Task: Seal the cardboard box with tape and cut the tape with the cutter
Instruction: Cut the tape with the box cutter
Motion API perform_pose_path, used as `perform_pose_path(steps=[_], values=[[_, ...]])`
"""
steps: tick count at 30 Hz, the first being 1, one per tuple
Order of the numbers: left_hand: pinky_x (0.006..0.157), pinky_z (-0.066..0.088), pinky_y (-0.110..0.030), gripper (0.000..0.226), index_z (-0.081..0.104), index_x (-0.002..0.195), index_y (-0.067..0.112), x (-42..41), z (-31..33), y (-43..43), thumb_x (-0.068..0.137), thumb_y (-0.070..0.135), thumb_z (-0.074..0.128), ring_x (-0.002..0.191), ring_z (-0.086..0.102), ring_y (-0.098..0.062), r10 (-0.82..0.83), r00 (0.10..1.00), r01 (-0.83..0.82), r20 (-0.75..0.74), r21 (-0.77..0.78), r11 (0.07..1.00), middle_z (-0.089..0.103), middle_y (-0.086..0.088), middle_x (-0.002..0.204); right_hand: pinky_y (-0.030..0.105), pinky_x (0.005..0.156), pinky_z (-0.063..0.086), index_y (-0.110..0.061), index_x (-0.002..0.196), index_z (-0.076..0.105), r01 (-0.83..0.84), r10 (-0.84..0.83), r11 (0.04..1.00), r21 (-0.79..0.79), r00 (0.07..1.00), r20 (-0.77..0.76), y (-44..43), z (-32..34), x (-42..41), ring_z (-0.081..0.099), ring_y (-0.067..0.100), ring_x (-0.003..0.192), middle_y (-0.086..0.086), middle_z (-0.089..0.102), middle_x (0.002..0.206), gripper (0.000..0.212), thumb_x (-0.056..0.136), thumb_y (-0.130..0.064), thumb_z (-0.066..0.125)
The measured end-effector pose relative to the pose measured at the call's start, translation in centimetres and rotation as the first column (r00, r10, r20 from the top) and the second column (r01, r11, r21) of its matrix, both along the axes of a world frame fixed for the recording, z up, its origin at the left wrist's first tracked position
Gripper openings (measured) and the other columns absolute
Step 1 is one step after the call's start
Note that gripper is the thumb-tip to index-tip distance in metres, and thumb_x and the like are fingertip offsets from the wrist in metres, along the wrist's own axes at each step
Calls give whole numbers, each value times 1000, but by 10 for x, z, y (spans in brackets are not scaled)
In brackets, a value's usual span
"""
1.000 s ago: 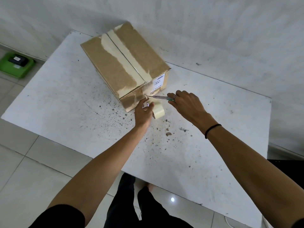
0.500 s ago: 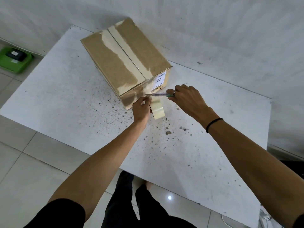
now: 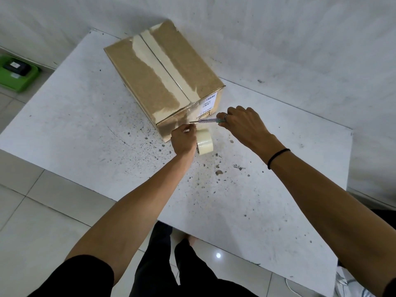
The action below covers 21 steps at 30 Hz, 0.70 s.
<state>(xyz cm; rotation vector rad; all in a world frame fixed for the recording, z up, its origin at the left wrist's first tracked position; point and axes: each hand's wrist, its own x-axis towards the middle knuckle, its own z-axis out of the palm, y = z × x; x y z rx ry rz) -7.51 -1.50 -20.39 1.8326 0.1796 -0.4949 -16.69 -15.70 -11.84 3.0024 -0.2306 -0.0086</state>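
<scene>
Cardboard box (image 3: 165, 82) sits closed on the white table (image 3: 246, 200), tape along its top.
By its near side, the left hand (image 3: 184, 140) holds the tape roll (image 3: 204, 144); the right hand (image 3: 244, 125) grips the cutter (image 3: 206, 121), blade just above the roll.

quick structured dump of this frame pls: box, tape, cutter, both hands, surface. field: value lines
box: cardboard box, closed, tape strip along the top seam and down the near face
tape roll: below the box's near corner, held by left hand
cutter: in right hand, blade pointing left toward the left hand's fingers
cut: cannot tell whether the tape is severed
surface: white speckled table
other: green tray on the floor, far left
</scene>
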Motion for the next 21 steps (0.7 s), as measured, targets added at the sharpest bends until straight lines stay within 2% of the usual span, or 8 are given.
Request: perform_pose_path(steps=[2, 7, 11, 13, 19, 21], values=[[75, 60, -33, 14, 78, 96, 12, 0, 1, 0, 92, 22, 69, 74, 68, -18, -1, 1000, 1, -1, 19, 1000, 77, -4, 91, 32, 54, 28, -10, 112, 70, 2, -2, 1000, -4, 1000, -12, 0, 1, 1, 59, 32, 64, 10, 60, 74, 24, 95, -26, 64], [76, 62, -37, 11, 77, 93, 11, 2, 1, -1, 91, 20, 70, 74, 69, -19, 5, 999, -5, -50, -6, 1000, 72, 0, 84, 33, 55, 29, -12, 115, 69, -7, 7, 1000, -11, 1000, -27, 0, 5, 2, 59, 31, 66, 10, 61, 76, 26, 96, -28, 62], [77, 61, -36, 9, 77, 91, 13, 2, 2, 0, 90, 20, 71, 73, 68, -17, 4, 999, -5, -52, -16, 1000, 76, -3, 89, 29, 52, 25, -14, 105, 73, 14, -15, 1000, -25, 1000, -26, 2, 6, -1, 58, 30, 58, 7, 58, 68, 21, 90, -27, 71], [79, 61, -37, 9, 77, 92, 13, 4, 1, 0, 90, 20, 72, 73, 68, -17, 2, 998, -3, -62, -22, 1000, 74, 0, 85, 29, 53, 24, -14, 102, 74, 24, -25, 999, -42, 999, -21, 3, 5, -2, 57, 29, 57, 6, 58, 67, 19, 89, -27, 72], [81, 61, -38, 5, 75, 86, 20, 8, 4, 0, 90, 21, 72, 77, 70, -18, 13, 998, -13, -56, -6, 1000, 72, 3, 82, 32, 56, 28, -15, 111, 70, 36, -37, 998, -58, 999, -5, 10, 4, 4, 60, 29, 68, 6, 62, 77, 22, 97, -29, 60], [83, 61, -38, 4, 75, 87, 19, 11, 4, 1, 90, 20, 72, 80, 71, -18, 17, 998, -18, -55, -15, 1000, 74, 3, 85, 32, 56, 29, -16, 107, 71, 60, -61, 996, -70, 998, -16, 13, 4, 6, 61, 29, 68, 6, 62, 76, 20, 96, -30, 61]])
